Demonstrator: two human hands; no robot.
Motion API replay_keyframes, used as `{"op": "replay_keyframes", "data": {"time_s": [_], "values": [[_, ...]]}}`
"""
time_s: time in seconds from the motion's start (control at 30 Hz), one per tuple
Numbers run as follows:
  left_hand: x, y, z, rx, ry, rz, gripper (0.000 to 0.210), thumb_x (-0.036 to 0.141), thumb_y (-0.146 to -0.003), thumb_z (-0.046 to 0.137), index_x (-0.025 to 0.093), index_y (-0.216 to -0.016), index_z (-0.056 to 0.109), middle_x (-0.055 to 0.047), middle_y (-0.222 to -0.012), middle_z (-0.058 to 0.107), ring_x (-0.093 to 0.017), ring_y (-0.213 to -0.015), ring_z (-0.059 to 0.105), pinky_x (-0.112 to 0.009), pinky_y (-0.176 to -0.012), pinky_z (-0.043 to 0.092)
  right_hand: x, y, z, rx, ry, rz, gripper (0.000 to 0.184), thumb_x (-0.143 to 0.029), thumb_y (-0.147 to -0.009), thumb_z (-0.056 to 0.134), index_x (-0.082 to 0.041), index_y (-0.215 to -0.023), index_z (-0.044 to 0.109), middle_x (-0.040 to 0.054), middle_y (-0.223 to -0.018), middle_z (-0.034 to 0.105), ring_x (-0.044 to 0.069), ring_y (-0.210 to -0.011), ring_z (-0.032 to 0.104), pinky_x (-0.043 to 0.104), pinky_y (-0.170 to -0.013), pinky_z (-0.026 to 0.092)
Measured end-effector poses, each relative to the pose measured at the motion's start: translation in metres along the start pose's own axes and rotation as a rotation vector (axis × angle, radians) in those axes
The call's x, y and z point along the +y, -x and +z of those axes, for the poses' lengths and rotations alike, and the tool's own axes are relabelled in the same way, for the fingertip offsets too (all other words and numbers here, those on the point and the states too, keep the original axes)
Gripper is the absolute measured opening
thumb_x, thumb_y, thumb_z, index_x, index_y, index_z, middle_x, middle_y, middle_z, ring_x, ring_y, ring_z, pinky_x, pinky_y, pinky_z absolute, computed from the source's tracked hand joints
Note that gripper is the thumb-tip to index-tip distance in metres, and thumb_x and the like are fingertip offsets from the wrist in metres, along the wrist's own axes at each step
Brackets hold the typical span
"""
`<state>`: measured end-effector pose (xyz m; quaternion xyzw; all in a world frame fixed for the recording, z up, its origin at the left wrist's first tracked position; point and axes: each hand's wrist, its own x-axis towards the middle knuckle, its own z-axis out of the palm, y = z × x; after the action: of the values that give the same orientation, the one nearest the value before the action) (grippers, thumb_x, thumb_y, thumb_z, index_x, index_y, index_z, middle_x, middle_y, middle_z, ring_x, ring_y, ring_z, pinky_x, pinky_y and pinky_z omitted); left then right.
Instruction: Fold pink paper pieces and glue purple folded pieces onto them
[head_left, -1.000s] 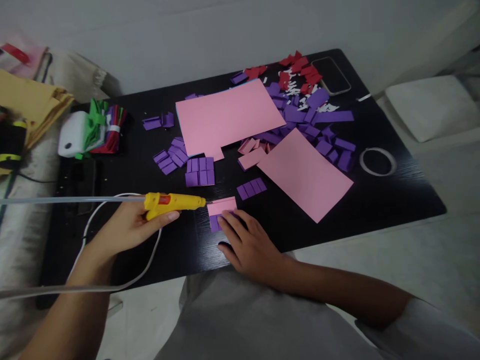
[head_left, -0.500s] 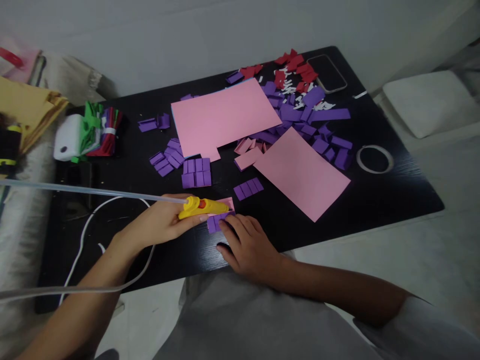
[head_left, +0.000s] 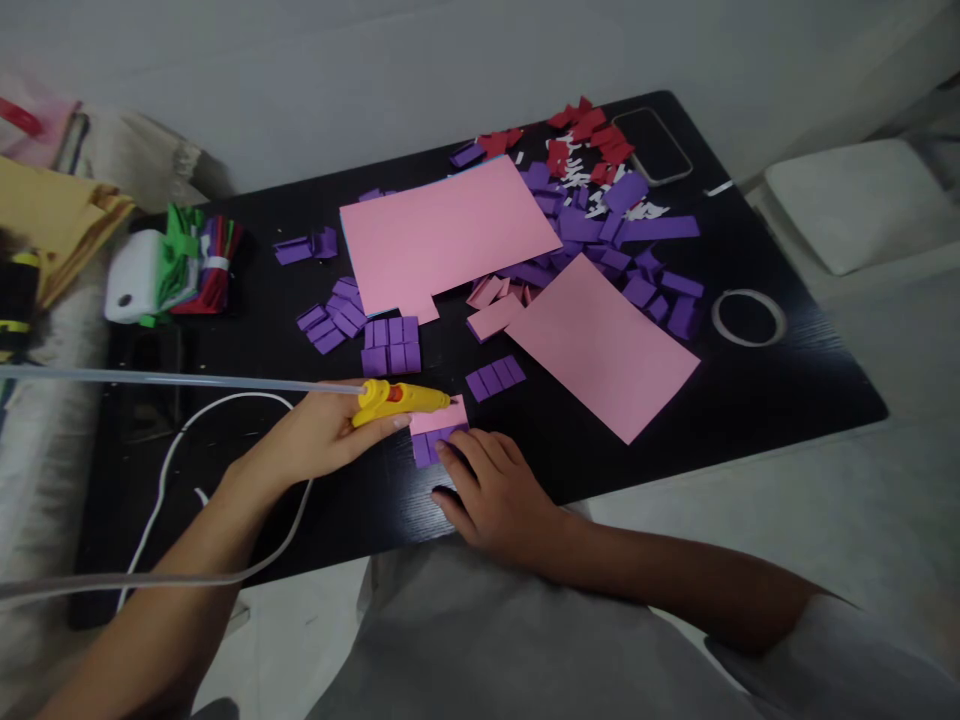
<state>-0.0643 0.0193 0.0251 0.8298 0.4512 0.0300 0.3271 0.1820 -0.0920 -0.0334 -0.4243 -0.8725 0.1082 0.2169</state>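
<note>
My left hand (head_left: 334, 432) is closed round a yellow glue gun (head_left: 397, 398), a long clear glue stick (head_left: 180, 378) trailing from its back end. The nozzle is over the upper right edge of a small pink card (head_left: 435, 415). Purple folded paper strips (head_left: 425, 449) cover the card's lower half. My right hand (head_left: 499, 490) rests its fingertips on the card's lower right corner, fingers stretched and thumb apart. Just above lies a separate row of purple strips (head_left: 496, 378). A purple block of strips (head_left: 391, 346) sits to the upper left.
Two pink sheets (head_left: 450, 235) (head_left: 607, 350) lie on the black table (head_left: 802, 390). Purple pieces (head_left: 581, 228), red scraps (head_left: 592, 125) and white bits are heaped at the back right, near a phone (head_left: 654, 147) and a ring (head_left: 748, 318). A white cord (head_left: 166, 470) loops at left.
My left hand has drawn the glue gun slightly up and to the left, baring more of the pink card. My right hand has stayed in place on the card.
</note>
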Motion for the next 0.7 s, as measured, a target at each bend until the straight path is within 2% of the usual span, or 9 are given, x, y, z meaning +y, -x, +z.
{"op": "replay_keyframes", "data": {"time_s": [0.13, 0.33, 0.5, 0.7], "values": [[0.0, -0.002, 0.0, 0.029, -0.02, 0.007, 0.035, 0.048, -0.1, 0.056, 0.018, -0.095, 0.075, -0.004, -0.078, 0.072, -0.018, -0.067, 0.063, -0.027, -0.064, 0.047, 0.0, 0.0, 0.001, -0.01, -0.01, 0.012, 0.048, -0.037, -0.108, 0.048, -0.003, -0.138, 0.062, 0.0227, -0.135, 0.067, 0.032, -0.125, 0.057, 0.048, -0.104, 0.05], [0.006, -0.002, -0.003, 0.051, -0.021, 0.042, 0.035, 0.048, -0.101, 0.058, 0.018, -0.095, 0.073, -0.006, -0.084, 0.072, -0.018, -0.073, 0.065, -0.027, -0.069, 0.048, 0.001, 0.0, 0.001, 0.002, -0.021, 0.014, 0.047, -0.037, -0.108, 0.049, -0.002, -0.136, 0.063, 0.0225, -0.134, 0.067, 0.032, -0.123, 0.058, 0.048, -0.103, 0.05], [0.006, 0.004, -0.009, 0.014, -0.03, -0.007, 0.042, 0.052, -0.102, 0.056, 0.014, -0.1, 0.074, -0.004, -0.084, 0.071, -0.016, -0.071, 0.063, -0.025, -0.066, 0.046, 0.001, 0.0, 0.001, -0.009, -0.029, 0.02, 0.048, -0.037, -0.108, 0.049, -0.003, -0.138, 0.062, 0.0225, -0.134, 0.066, 0.032, -0.125, 0.057, 0.048, -0.104, 0.05], [0.002, 0.023, -0.018, 0.09, -0.052, -0.124, 0.052, 0.063, -0.096, 0.058, 0.015, -0.095, 0.075, -0.004, -0.084, 0.073, -0.017, -0.067, 0.063, -0.026, -0.064, 0.048, 0.0, -0.001, -0.003, -0.014, -0.11, 0.067, 0.043, -0.034, -0.105, 0.054, -0.006, -0.136, 0.062, 0.0206, -0.133, 0.065, 0.032, -0.124, 0.057, 0.048, -0.104, 0.05]]}}
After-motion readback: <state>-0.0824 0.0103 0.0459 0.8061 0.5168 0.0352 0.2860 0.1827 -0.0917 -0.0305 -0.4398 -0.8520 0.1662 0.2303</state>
